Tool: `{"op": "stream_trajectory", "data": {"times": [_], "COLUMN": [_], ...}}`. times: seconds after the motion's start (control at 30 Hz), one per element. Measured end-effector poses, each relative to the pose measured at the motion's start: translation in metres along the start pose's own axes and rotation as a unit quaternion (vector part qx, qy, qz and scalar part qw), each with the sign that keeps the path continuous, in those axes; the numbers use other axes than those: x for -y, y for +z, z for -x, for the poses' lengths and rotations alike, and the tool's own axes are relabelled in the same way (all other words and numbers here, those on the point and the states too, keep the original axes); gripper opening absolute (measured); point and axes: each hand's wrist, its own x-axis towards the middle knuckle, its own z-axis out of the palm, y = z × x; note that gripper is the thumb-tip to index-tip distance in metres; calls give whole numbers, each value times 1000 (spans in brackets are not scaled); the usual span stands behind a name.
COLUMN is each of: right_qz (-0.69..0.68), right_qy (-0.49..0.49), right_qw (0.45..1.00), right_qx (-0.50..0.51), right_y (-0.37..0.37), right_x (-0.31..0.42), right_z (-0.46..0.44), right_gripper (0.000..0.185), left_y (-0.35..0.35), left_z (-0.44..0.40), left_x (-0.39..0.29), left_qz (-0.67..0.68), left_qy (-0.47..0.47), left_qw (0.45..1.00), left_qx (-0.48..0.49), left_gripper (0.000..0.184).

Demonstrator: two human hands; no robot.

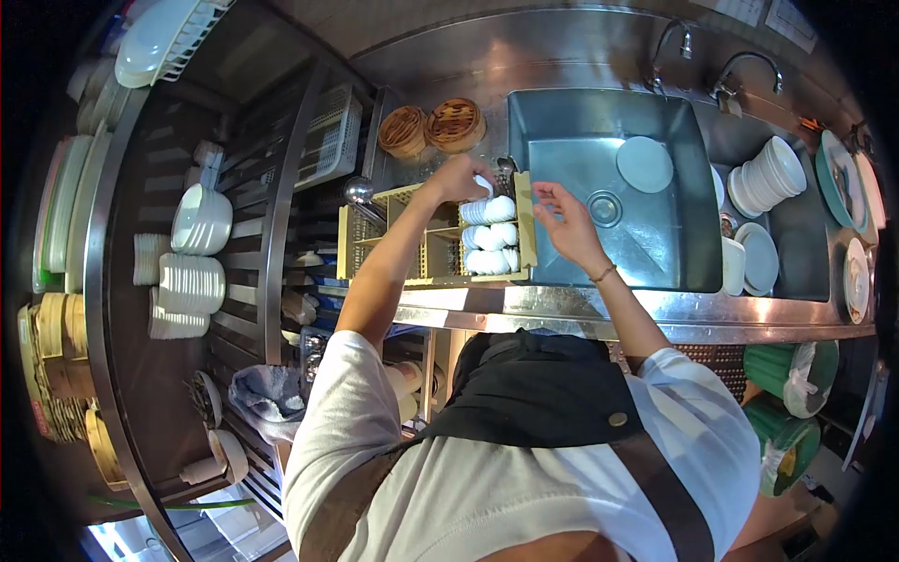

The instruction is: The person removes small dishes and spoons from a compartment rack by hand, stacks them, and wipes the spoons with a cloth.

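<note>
A beige divided rack (pixel 437 255) lies on the steel counter left of the sink. Its right-hand section holds stacked white spoons or small dishes (pixel 490 236) in several rows. My left hand (pixel 458 178) is at the far end of these rows, its fingers closed round a small white piece (pixel 483 184). Over the rack's right edge, beside the sink, my right hand (pixel 560 212) is held with its fingers apart and nothing in them. A metal ladle (pixel 359 191) and other utensils stand in the rack's left section.
Two bamboo steamers (pixel 455 125) sit behind the rack. A white plate (pixel 644 165) lies in the sink (pixel 609 101). Stacked bowls (pixel 768 178) fill part of the right basin. Shelves with white dishes (pixel 192 284) stand at the left, green bins (pixel 782 375) at lower right.
</note>
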Motion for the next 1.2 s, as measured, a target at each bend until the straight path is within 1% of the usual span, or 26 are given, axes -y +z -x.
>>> {"op": "stream_trajectory", "data": {"times": [0.03, 0.07, 0.13, 0.17, 0.2, 0.23, 0.27, 0.33, 0.4, 0.43, 0.47, 0.53, 0.57, 0.6, 0.63, 0.67, 0.73, 0.8, 0.83, 0.87, 0.9, 0.93, 1.0, 1.07, 1.13, 1.2], "right_qz": [-14, -14, -55, -55, -5, 45, 44, 93, 81, 69, 69, 75, 52, 30, -65, -158, -313, -296, -296, -265, -233, -232, -299, -306, -293, -303], "right_qy": [-8, -6, -43, -44, -96, -147, -146, -185, -153, -137, -136, -167, -161, -155, -80, -3, 98, 156, 158, 185, 214, 214, 232, 245, 229, 237], "right_qw": [1000, 1000, 997, 997, 994, 986, 986, 970, 968, 971, 970, 972, 979, 984, 989, 979, 935, 937, 937, 943, 946, 947, 926, 920, 928, 923], "right_qx": [3, -1, 40, 40, 52, 63, 62, 126, 182, 181, 187, 145, 116, 86, 110, 132, 133, 102, 98, 82, 66, 64, -16, -22, -11, -11], "right_y": [0, 3, 16, 24, 32, 40, 47, 56, 61, 65, 66, 62, 60, 55, 40, 22, 3, -16, -20, -23, -24, -22, -15, -16, -15, -12], "right_x": [1, 1, 4, 4, 5, 10, 14, 37, 61, 59, 57, 49, 45, 40, 49, 57, 30, 31, 27, 21, 14, 4, -11, -15, -14, -17], "right_z": [-4, -11, -30, -41, -53, -62, -69, -79, -91, -98, -105, -111, -110, -109, -100, -87, -71, -42, -30, -19, -9, 0, 14, 23, 29, 32], "right_gripper": [33, 33, 40, 40, 48, 55, 55, 67, 69, 60, 60, 52, 43, 35, 31, 28, 20, 18, 18, 18, 19, 19, 21, 22, 22, 21], "left_y": [-3, -6, -15, -19, -26, -33, -40, -56, -69, -76, -79, -75, -67, -56, -43, -29, 5, 26, 34, 40, 44, 46, 42, 34, 39, 40], "left_z": [2, 5, 16, 23, 30, 37, 43, 52, 56, 57, 57, 51, 47, 43, 38, 36, 44, 49, 48, 45, 44, 42, 36, 33, 31, 28], "left_x": [4, 9, 9, 6, 0, -6, -11, -25, -36, -47, -60, -63, -59, -52, -43, -34, -32, -39, -37, -35, -39, -41, -40, -42, -31, -24], "left_qz": [25, 25, 202, 243, 241, 301, 359, 413, 443, 431, 408, 400, 403, 405, 405, 281, 205, 63, -69, -68, -86, -105, -127, -110, -104, -98], "left_qy": [-43, -40, -129, -159, -158, -178, -198, -180, -137, -140, -147, -110, -112, -90, -65, -72, -64, -34, 4, 7, -17, -39, -39, -24, 0, 26], "left_qw": [999, 999, 971, 957, 957, 936, 909, 888, 879, 882, 887, 890, 888, 878, 867, 917, 956, 988, 992, 992, 994, 993, 991, 993, 994, 995], "left_qx": [0, 3, -1, -8, -9, -41, -72, -96, -116, -132, -159, -191, -193, -237, -281, -273, -201, -134, -110, -108, -69, -31, -10, 29, 17, 8], "left_gripper": [26, 26, 22, 23, 23, 25, 26, 27, 27, 25, 24, 27, 27, 28, 30, 29, 32, 39, 49, 49, 53, 56, 57, 53, 52, 51]}}
